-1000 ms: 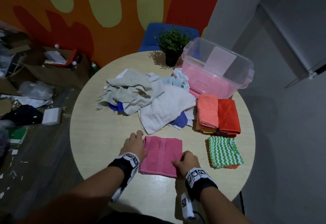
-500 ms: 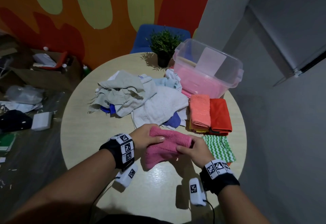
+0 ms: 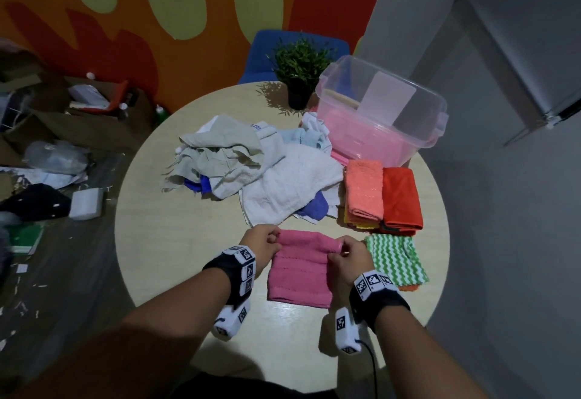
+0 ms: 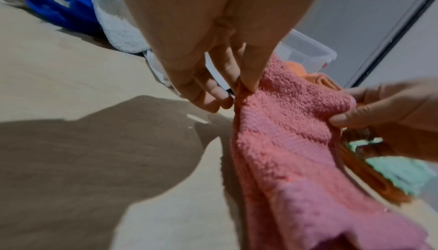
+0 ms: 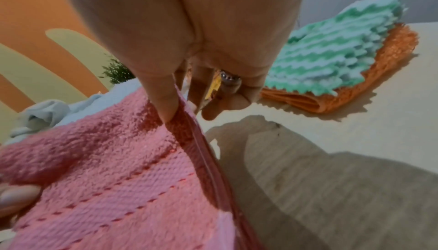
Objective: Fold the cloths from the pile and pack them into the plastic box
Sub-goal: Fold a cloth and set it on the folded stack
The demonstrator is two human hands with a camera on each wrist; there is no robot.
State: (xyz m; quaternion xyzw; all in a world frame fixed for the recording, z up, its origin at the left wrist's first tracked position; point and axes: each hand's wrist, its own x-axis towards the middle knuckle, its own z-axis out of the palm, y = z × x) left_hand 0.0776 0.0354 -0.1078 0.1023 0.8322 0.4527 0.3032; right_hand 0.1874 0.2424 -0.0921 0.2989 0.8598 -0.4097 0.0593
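Note:
A pink towel (image 3: 301, 269) hangs folded over near the front of the round table (image 3: 151, 241). My left hand (image 3: 262, 243) pinches its upper left corner, thumb and fingertips (image 4: 246, 83) on the fold. The upper right corner is pinched by my right hand (image 3: 344, 255), seen close in the right wrist view on the pink towel (image 5: 123, 160). Behind lies the pile of unfolded cloths (image 3: 251, 169), grey, white and blue. The clear plastic box (image 3: 382, 115) with pink cloth inside stands at the back right.
Folded orange and red cloths (image 3: 382, 197) are stacked in front of the box. A green zigzag cloth (image 3: 396, 260) on an orange one lies right of my right hand. A potted plant (image 3: 298, 74) and blue chair (image 3: 261, 49) stand behind. Clutter covers the floor at left.
The towel lay flat under both hands a second ago. Both hands lifted its near edge and carried it away from me, folding it over; they now hold the fold's two corners.

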